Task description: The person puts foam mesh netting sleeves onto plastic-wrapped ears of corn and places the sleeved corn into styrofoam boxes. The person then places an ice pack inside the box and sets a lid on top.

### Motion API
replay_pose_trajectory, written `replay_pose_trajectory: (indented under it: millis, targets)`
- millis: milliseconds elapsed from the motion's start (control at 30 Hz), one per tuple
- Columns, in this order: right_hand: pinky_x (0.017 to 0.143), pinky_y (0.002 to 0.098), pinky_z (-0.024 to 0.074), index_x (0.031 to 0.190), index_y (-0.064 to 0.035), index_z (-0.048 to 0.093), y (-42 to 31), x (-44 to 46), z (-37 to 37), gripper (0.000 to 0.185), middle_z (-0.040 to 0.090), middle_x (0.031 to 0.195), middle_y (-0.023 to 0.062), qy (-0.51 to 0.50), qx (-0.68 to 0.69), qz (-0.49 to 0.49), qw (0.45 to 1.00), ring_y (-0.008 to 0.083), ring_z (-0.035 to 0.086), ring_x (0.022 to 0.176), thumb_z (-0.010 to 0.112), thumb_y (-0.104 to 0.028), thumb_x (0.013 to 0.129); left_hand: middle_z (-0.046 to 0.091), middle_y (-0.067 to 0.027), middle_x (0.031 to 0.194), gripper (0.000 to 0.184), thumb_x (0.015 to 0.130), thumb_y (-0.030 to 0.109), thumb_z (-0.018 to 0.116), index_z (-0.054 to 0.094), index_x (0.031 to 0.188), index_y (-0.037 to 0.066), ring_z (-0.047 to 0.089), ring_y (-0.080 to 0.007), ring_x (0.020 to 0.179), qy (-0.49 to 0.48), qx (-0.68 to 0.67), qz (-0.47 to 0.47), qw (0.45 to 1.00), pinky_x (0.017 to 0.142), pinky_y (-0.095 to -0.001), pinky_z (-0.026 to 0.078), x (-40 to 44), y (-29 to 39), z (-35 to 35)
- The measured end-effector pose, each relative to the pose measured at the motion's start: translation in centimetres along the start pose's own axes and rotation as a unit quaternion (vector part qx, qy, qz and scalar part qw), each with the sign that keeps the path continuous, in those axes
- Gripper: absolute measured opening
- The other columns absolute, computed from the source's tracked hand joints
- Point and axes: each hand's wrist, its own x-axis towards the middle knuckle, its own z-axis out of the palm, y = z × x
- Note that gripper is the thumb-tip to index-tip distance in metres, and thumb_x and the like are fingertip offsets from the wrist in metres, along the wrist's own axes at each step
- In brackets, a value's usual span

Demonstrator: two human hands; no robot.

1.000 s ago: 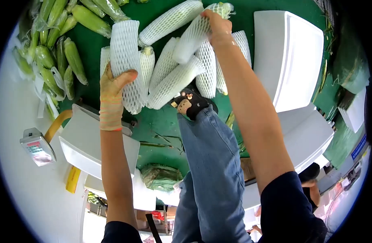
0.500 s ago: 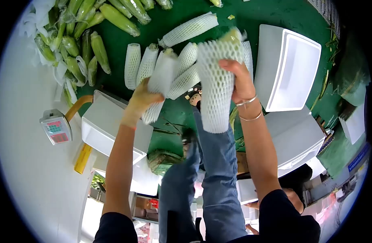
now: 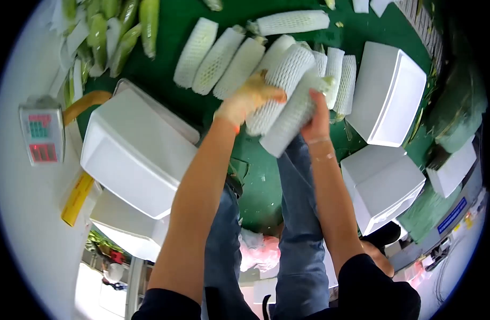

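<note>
My left hand [image 3: 250, 98], in a pale glove, is wrapped round a white foam-net sleeved cob [image 3: 287, 74]. My right hand [image 3: 317, 117] grips another sleeved cob [image 3: 293, 114], blurred, with its pale green end up; the two cobs are side by side, close together. Several sleeved cobs [image 3: 196, 53] lie on the green surface left of and beyond my hands. More of them [image 3: 345, 85] lie to the right, and one [image 3: 293, 21] lies crosswise at the top.
Unsleeved green corn [image 3: 149, 26] in clear film is piled at the upper left. White bins stand at left [image 3: 133, 149] and right [image 3: 386, 96]. A scale display [image 3: 42, 133] is at far left. A person's arm [image 3: 377, 258] shows at lower right.
Both hands have come together near the middle, each with a sleeved cob. The right cob has tilted. The view has shifted, and the sleeved cobs on the left now lie in a slanted row.
</note>
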Motion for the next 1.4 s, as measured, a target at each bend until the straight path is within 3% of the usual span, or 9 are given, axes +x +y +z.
replay_pose_trajectory:
  millis: [267, 467, 533, 667, 733, 1000, 1100, 1233, 1400]
  targets:
    - [0.084, 0.0311, 0.0481, 0.119, 0.0009, 0.045, 6.8, -24.9, 14.7, 0.060, 0.059, 0.107, 0.0111, -0.337, -0.333, -0.085, 0.876, 0.0159, 0.059, 0.095, 0.076, -0.012, 0.069, 0.059, -0.0153, 0.110, 0.071, 0.055, 0.004, 0.056, 0.045, 0.124, -0.009, 0.058, -0.0234, 0.102, 0.234, -0.471, 0.080, 0.846, 0.092, -0.0347, 0.045, -33.6, -4.9, -5.8]
    - [0.083, 0.0423, 0.0484, 0.114, 0.0040, 0.038, 24.3, -21.2, 24.0, 0.070, 0.059, 0.103, 0.0263, -0.336, -0.608, -0.094, 0.713, 0.0404, 0.059, 0.096, 0.072, -0.036, 0.067, 0.061, -0.0093, 0.104, 0.032, 0.073, 0.004, 0.057, 0.058, 0.105, 0.001, 0.058, -0.0225, 0.101, 0.409, -0.404, 0.089, 0.813, 0.089, -0.0320, 0.046, -33.6, -18.8, -18.1]
    - [0.086, 0.0428, 0.0469, 0.115, 0.0050, 0.036, 28.0, -18.5, 23.9, 0.073, 0.057, 0.107, 0.0286, -0.311, -0.610, -0.113, 0.720, 0.0407, 0.057, 0.101, 0.072, -0.035, 0.066, 0.061, -0.0140, 0.104, 0.022, 0.081, 0.001, 0.051, 0.062, 0.099, 0.007, 0.058, -0.0286, 0.098, 0.447, 0.045, 0.069, 0.891, 0.086, -0.0330, 0.046, -31.9, -25.3, -22.1]
    - [0.107, 0.0410, 0.0276, 0.136, 0.0157, 0.013, 30.2, -17.5, 21.4, 0.087, 0.024, 0.138, 0.0324, -0.310, -0.648, -0.531, 0.450, 0.0440, 0.032, 0.125, 0.065, -0.015, 0.072, 0.058, -0.0222, 0.107, 0.033, 0.082, 0.003, 0.049, 0.051, 0.115, -0.003, 0.056, -0.0334, 0.101, 0.533, 0.072, -0.120, 0.834, 0.093, -0.0379, 0.042, -29.7, -19.0, -20.3]
    - [0.103, 0.0441, 0.0301, 0.133, 0.0151, 0.025, 23.7, -22.3, 19.9, 0.074, 0.032, 0.133, 0.0320, -0.406, -0.592, -0.481, 0.503, 0.0433, 0.036, 0.122, 0.058, -0.004, 0.069, 0.053, -0.0223, 0.118, 0.041, 0.081, 0.003, 0.053, 0.044, 0.120, -0.008, 0.050, -0.0332, 0.112, 0.724, 0.176, 0.023, 0.667, 0.099, -0.0367, 0.037, -29.3, -15.8, -13.8]
    - [0.062, 0.0276, 0.0491, 0.104, 0.0018, 0.051, 1.3, 2.5, 8.0, 0.032, 0.063, 0.086, 0.0117, -0.008, -0.654, -0.316, 0.687, 0.0169, 0.062, 0.072, 0.060, -0.020, 0.081, 0.055, -0.0122, 0.119, 0.036, 0.078, -0.002, 0.055, 0.057, 0.114, 0.002, 0.052, -0.0264, 0.111, 0.505, 0.147, 0.181, 0.831, 0.097, -0.0347, 0.038, -19.7, -2.0, -4.5]
    - [0.062, 0.0282, 0.0509, 0.094, 0.0026, 0.058, -1.5, 10.4, 12.1, 0.037, 0.062, 0.080, 0.0144, 0.012, -0.491, 0.000, 0.871, 0.0199, 0.061, 0.067, 0.064, -0.030, 0.078, 0.051, -0.0183, 0.122, 0.047, 0.078, 0.015, 0.057, 0.050, 0.123, 0.003, 0.046, -0.0343, 0.114, 0.502, 0.307, 0.156, 0.794, 0.099, -0.0435, 0.035, -6.3, -2.3, -9.5]
    - [0.077, 0.0381, 0.0512, 0.114, 0.0131, 0.047, 7.7, 11.3, 12.1, 0.075, 0.056, 0.108, 0.0252, -0.112, -0.708, 0.068, 0.694, 0.0303, 0.062, 0.087, 0.074, -0.036, 0.065, 0.053, -0.0190, 0.123, 0.067, 0.068, 0.026, 0.067, 0.045, 0.126, 0.002, 0.052, -0.0326, 0.113, 0.349, 0.348, -0.100, 0.865, 0.096, -0.0422, 0.040, 5.1, -2.6, -15.4]
    - [0.092, 0.0376, 0.0425, 0.118, 0.0167, 0.035, 13.8, 9.4, 13.9, 0.088, 0.044, 0.120, 0.0294, 0.167, -0.580, -0.093, 0.792, 0.0374, 0.051, 0.108, 0.075, -0.035, 0.059, 0.062, -0.0193, 0.107, 0.067, 0.064, 0.031, 0.073, 0.051, 0.116, -0.005, 0.061, -0.0302, 0.099, 0.260, 0.290, -0.157, 0.908, 0.083, -0.0357, 0.049, 6.1, -4.0, -17.4]
